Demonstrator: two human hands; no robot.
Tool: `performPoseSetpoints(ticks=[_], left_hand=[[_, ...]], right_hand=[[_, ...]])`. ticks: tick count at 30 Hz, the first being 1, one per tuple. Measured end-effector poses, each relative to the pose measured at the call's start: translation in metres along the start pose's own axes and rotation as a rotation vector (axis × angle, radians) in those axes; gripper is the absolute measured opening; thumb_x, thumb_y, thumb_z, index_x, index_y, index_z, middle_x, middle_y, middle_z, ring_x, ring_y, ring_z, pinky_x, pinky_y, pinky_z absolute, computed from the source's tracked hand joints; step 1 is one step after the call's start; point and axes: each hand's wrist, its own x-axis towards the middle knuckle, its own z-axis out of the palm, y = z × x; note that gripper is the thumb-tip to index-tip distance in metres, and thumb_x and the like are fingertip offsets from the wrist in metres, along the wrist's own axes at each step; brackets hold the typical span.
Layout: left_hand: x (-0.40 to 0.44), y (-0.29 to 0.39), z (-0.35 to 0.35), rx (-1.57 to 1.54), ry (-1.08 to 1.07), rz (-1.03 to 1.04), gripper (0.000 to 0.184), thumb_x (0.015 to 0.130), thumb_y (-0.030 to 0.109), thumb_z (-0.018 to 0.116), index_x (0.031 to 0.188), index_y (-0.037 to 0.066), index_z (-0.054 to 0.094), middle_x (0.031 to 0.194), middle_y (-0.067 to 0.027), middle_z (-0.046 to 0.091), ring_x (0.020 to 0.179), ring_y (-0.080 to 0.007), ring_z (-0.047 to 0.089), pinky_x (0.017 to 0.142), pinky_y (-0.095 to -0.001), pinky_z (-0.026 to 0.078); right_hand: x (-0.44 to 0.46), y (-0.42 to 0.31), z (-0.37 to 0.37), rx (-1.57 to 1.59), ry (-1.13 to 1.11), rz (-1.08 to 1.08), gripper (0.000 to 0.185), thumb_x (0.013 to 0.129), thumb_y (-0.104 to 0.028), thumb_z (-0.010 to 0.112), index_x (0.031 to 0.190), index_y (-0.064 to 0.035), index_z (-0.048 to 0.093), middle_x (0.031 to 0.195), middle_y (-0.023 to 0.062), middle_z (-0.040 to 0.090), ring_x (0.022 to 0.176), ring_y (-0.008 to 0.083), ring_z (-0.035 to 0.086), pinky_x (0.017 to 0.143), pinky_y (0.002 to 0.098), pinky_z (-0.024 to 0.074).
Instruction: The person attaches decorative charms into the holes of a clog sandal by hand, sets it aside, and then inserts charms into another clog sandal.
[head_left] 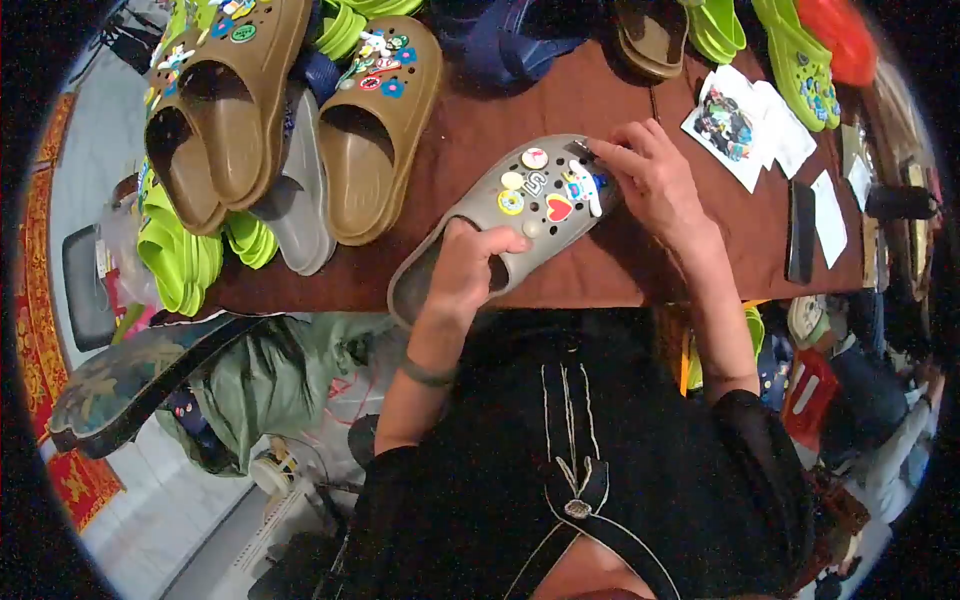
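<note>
My left hand (462,268) grips a grey-brown clog (500,190), fingers inside the foot opening and thumb over the upper. The clog tilts with its toe up and to the right. Colourful shoe charms cover its upper, among them a red heart (558,207), a yellow ring-shaped one (511,202) and a white-and-blue figure (580,187). At the toe, my right hand (655,185) has its fingers pinched together by the clog's edge. Something small and dark shows by the fingertips, too small to name.
Brown clogs with charms (385,130) and lime-green clogs (180,250) are piled on the left of the brown-covered table (600,275). A bag of small charms (727,120) lies right, near a black phone-like object (801,232). A dark blue clog (510,45) sits behind.
</note>
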Motion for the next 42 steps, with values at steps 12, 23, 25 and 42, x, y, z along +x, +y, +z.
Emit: performPoseSetpoints(ticks=[12,23,25,42], left_hand=[[-0.002,0.005,0.003,-0.021,-0.004,0.016,0.048,0.063,-0.002,0.059,0.11,-0.006,0.059,0.105,-0.0112,0.065,0.096,-0.0204,0.062,0.087,-0.0314,0.048],[0.0,0.0,-0.001,-0.048,0.016,0.021,0.048,0.061,-0.004,0.059,0.109,-0.006,0.059,0.103,-0.0115,0.065,0.094,-0.0204,0.063,0.085,-0.0314,0.048],[-0.001,0.003,0.001,-0.036,0.021,0.02,0.048,0.062,-0.004,0.059,0.109,-0.006,0.059,0.103,-0.0114,0.065,0.094,-0.0202,0.063,0.086,-0.0313,0.048],[0.0,0.003,0.001,-0.034,-0.019,0.02,0.048,0.063,-0.002,0.058,0.111,-0.005,0.059,0.106,-0.011,0.065,0.097,-0.0202,0.062,0.089,-0.0314,0.047]], right_hand=[[-0.009,-0.019,0.01,0.277,0.009,0.029,0.026,0.076,0.001,0.064,0.102,-0.0042,0.062,0.097,0.0106,0.064,0.096,0.0291,0.057,0.083,0.0392,0.0446],[-0.003,0.018,0.002,0.494,0.093,0.193,0.024,0.076,-0.001,0.068,0.099,-0.0055,0.07,0.097,0.0087,0.066,0.092,0.0254,0.06,0.077,0.0333,0.0489],[0.0,0.019,0.0,0.366,0.121,0.139,0.026,0.074,0.0,0.068,0.099,-0.0066,0.07,0.095,0.0087,0.066,0.09,0.0258,0.059,0.077,0.034,0.0489],[0.009,-0.007,-0.015,-0.383,-0.315,-0.311,0.037,0.073,-0.015,0.059,0.11,-0.0117,0.064,0.11,0.0041,0.055,0.11,0.0237,0.047,0.1,0.0473,0.0344]])
